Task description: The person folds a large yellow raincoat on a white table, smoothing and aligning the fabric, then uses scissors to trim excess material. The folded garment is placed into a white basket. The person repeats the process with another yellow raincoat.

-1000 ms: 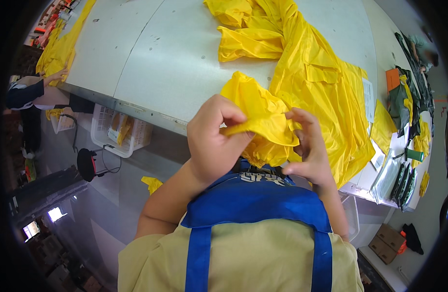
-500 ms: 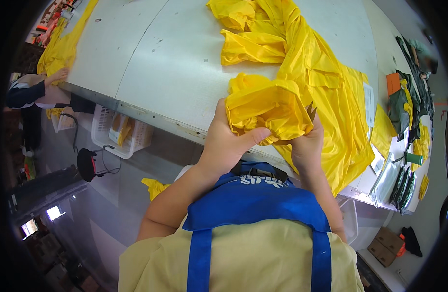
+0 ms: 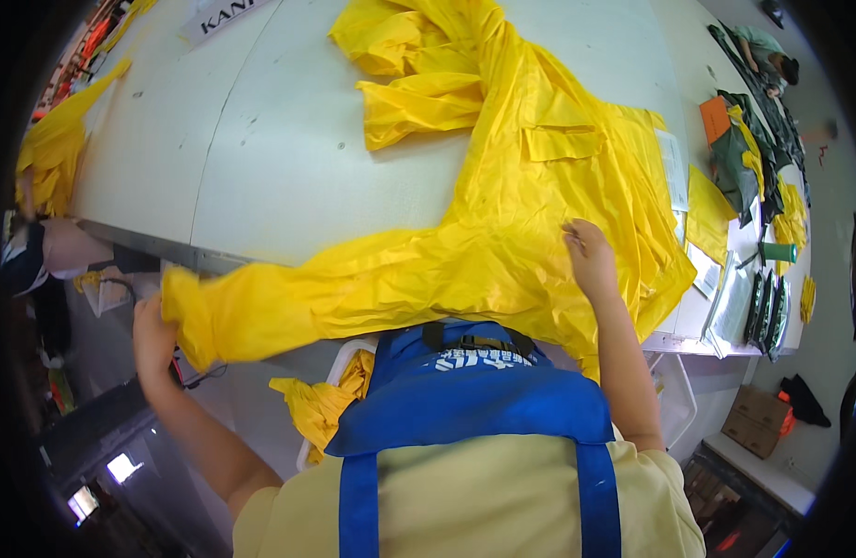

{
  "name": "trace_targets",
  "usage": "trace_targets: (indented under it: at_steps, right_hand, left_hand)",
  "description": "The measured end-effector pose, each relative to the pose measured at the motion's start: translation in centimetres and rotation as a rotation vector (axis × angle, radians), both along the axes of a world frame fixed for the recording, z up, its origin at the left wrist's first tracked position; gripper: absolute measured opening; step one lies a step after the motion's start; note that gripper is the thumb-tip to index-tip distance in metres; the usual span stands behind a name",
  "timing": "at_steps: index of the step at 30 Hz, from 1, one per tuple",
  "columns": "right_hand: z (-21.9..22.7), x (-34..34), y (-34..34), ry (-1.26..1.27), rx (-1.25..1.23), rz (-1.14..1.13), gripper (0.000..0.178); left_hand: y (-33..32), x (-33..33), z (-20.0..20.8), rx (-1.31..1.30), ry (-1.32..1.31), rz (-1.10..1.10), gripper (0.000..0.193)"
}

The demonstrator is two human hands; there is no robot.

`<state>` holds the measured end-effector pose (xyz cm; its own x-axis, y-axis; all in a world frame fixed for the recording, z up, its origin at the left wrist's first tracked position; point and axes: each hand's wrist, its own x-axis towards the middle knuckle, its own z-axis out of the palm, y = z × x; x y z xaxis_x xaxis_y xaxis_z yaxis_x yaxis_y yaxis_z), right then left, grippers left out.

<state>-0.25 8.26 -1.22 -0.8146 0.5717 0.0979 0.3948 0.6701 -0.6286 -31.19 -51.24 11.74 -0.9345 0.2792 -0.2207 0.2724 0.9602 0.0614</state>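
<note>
Left hand: the left hand point(image 3: 153, 337) is closed around the end of a sleeve point(image 3: 260, 312) of the yellow garment point(image 3: 539, 214), pulled out past the near edge of the bench point(image 3: 288, 158) toward the person's left.
Right hand: the right hand point(image 3: 590, 260) lies flat, fingers spread, palm down on the garment near the bench's near edge; it presses the cloth and grips nothing.
Yellow garment: spread across the middle of the bench, crumpled at the far end, with a flap pocket point(image 3: 563, 141) facing up; its stretched sleeve hangs off the near edge in front of the person's chest.
Bench: pale grey top with a metal near edge.
Right end of bench: a dark green garment point(image 3: 735, 158) with an orange piece, small yellow cloth pieces point(image 3: 707, 200), clear sleeves with sheets and a green cylinder point(image 3: 779, 252).
Below the bench: a bundle of yellow cloth point(image 3: 321, 405) in a white bin beside the person.
Left edge: more yellow cloth point(image 3: 51, 153) over the bench's left end, with another person's arm point(image 3: 70, 249) just beside it.
Apron: blue bib and straps point(image 3: 474, 409) over a pale yellow shirt.
</note>
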Motion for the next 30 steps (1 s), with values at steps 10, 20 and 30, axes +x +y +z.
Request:
trace_targets:
  at_steps: [10, 20, 30]
  right_hand:
    - [-3.9, -1.8, 12.5, -0.195, 0.021, -0.513, 0.04]
    - [2.8, -1.2, 9.3, -0.091, -0.092, -0.487, 0.022]
    - [4.4, -2.9, 0.2, -0.001, 0.16, -0.029, 0.024]
  left_hand:
    - [34.8, 3.6, -12.6, 1.266, -0.84, 0.031, 0.066]
    - [43.6, 8.0, -14.4, 1.479, -0.918, 0.144, 0.04]
    - [29.6, 12.3, -14.7, 1.392, -1.155, 0.481, 0.04]
